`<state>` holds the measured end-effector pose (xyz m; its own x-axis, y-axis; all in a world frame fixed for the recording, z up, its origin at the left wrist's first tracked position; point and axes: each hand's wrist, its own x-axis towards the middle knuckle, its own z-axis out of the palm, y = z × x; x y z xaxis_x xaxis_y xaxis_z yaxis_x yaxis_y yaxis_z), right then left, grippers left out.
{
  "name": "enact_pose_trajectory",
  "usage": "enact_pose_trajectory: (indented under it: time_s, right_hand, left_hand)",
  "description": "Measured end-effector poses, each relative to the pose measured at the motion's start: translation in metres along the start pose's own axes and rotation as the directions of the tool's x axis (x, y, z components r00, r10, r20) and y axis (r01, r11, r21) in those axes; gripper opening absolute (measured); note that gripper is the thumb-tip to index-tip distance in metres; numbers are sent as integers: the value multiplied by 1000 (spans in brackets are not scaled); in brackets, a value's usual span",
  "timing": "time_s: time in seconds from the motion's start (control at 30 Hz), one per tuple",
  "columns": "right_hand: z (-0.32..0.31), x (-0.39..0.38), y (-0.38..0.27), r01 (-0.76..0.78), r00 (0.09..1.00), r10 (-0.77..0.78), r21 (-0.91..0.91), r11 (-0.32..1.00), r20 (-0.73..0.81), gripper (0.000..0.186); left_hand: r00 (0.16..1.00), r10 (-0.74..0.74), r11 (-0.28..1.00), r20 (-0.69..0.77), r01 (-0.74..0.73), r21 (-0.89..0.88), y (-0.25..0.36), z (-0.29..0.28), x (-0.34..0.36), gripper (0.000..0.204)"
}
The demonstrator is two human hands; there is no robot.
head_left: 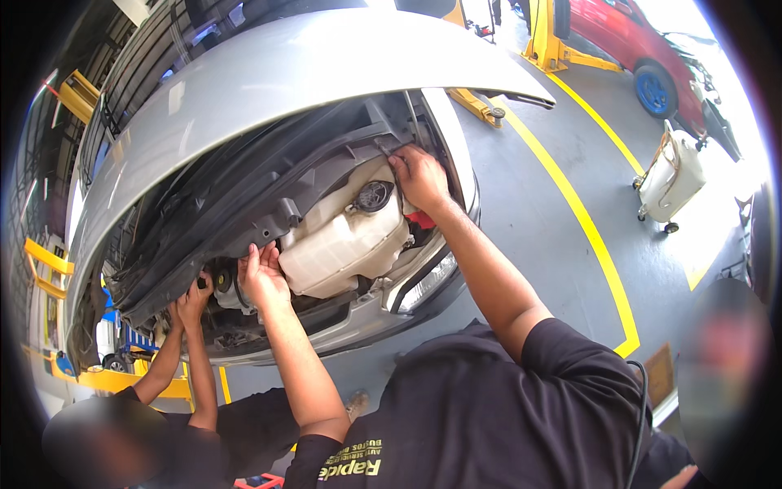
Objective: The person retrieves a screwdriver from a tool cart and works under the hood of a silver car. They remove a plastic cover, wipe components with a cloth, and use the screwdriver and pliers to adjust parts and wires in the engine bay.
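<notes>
A long black plastic panel (277, 196) runs slantwise under the raised silver hood (309, 61) of a car. My left hand (265, 277) is at its lower edge, fingers pointing up and fingertips on the plastic. Farther along, my right hand (419, 178) grips the panel's right end, its fingertips partly hidden. Between my hands sits a whitish plastic reservoir (334, 248) with a round black cap (374, 196). To the left, a co-worker's hands (194, 303) reach up to the same panel's lower edge.
A headlight (425, 282) and the silver bumper lie below the reservoir. The co-worker stands close on my left. Yellow lift arms (481, 106), a wheeled white tank (672, 175) and a red car (611, 33) are to the right, on a grey floor with yellow lines.
</notes>
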<state>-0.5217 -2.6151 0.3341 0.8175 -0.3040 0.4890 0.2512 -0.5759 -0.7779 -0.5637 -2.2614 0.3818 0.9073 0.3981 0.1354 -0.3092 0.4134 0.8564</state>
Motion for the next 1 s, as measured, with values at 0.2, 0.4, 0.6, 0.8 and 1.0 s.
enact_pose_trajectory:
  time_s: [0.2,0.4,0.6,0.8,1.0]
  right_hand:
    - [1,-1,1,45,997,-45,2,999,-67,27]
    - [0,6,10,108,994,-107,42,993,-27,28]
    - [-4,4,13,127,991,-133,168,978,26,31]
    - [1,-4,25,-69,994,50,192,979,102,31]
    - [3,8,44,-120,974,55,290,949,221,35]
  left_hand:
    - [998,56,998,9,-56,38,6,2,-5,12]
    - [998,53,999,17,-53,11,9,10,0,19]
    - [998,58,998,6,-58,8,6,9,2,23]
    - [998,40,999,45,-40,5,4,5,-1,19]
    - [998,29,999,51,-30,34,-5,-4,-2,19]
